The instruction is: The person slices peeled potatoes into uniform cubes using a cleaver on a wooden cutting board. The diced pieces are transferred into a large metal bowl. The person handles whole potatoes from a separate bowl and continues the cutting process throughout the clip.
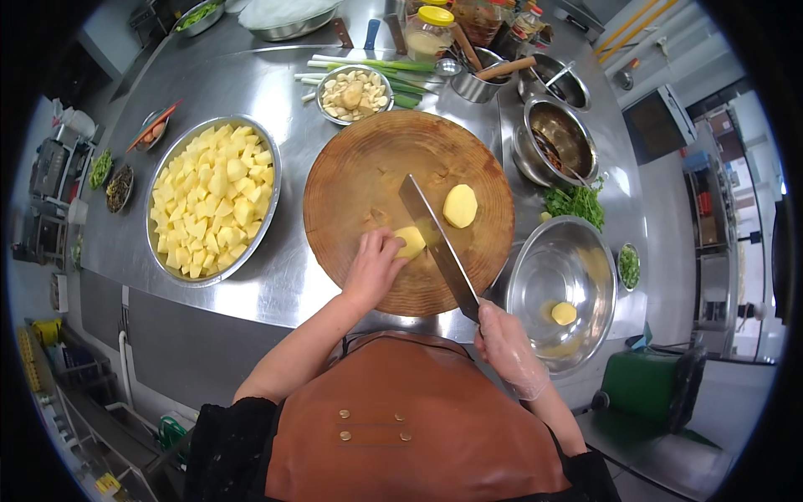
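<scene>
My left hand (376,260) has its fingertips on a peeled potato piece (411,243) that lies on a round wooden chopping block (357,163). My right hand (509,342), in a clear plastic glove, grips the handle of a cleaver (442,251). Its blade stands on edge over the block, just right of that piece. A second peeled potato half (460,206) lies right of the blade. To the right, one peeled potato (564,313) sits in a large steel bowl (521,276). At the left, a steel bowl (276,188) is heaped with potato chunks (210,201).
Behind the block are a bowl of peeled garlic (353,94), green onions (401,64), several knife handles (371,34) and a jar with a yellow lid (430,34). Steel pots (555,141) and leafy herbs (577,204) stand at the right. A green bin (646,383) is beyond the table.
</scene>
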Demonstrator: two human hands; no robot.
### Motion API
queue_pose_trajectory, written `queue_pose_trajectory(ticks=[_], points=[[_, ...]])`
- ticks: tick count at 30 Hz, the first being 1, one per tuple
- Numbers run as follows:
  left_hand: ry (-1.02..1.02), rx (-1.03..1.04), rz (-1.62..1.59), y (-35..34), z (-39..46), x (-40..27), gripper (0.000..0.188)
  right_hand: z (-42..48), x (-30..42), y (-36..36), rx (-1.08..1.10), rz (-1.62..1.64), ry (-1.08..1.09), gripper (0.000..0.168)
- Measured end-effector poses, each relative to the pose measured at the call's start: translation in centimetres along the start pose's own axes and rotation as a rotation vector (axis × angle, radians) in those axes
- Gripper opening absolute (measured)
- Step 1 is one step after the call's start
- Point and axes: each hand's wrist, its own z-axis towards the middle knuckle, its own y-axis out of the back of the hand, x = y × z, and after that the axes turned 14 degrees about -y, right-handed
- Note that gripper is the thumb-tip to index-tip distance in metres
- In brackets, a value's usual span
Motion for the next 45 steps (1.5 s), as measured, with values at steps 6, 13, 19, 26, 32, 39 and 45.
queue_pose_trajectory(ticks=[6,13,19,26,32,39,45], points=[[-0.029,-0.028,-0.037,-0.4,0.2,-0.2,0.031,3.8,0.0,-1.8,-0.106,-0.329,0.074,0.047],[-0.005,-0.024,0.0,-0.3,-0.4,0.3,0.027,2.0,1.5,-1.7,-0.071,-0.179,0.052,0.051],[-0.007,-0.018,-0.003,0.0,-0.4,-0.2,0.027,1.5,1.2,-1.9,-0.066,-0.304,0.083,0.05],[-0.027,-0.015,-0.026,0.5,-0.2,-0.1,0.025,5.7,0.9,-3.7,-0.064,-0.247,0.137,0.05],[-0.008,-0.113,-0.065,0.2,-1.1,0.4,0.023,2.7,2.0,-2.6,-0.032,-0.287,0.149,0.05],[-0.051,-0.081,-0.069,0.3,-1.0,0.4,0.023,4.9,1.4,-3.3,0.069,-0.161,-0.043,0.047],[-0.071,-0.151,0.026,-0.1,0.6,0.1,0.037,1.9,-4.9,-0.3,0.165,0.418,-0.133,0.055]])
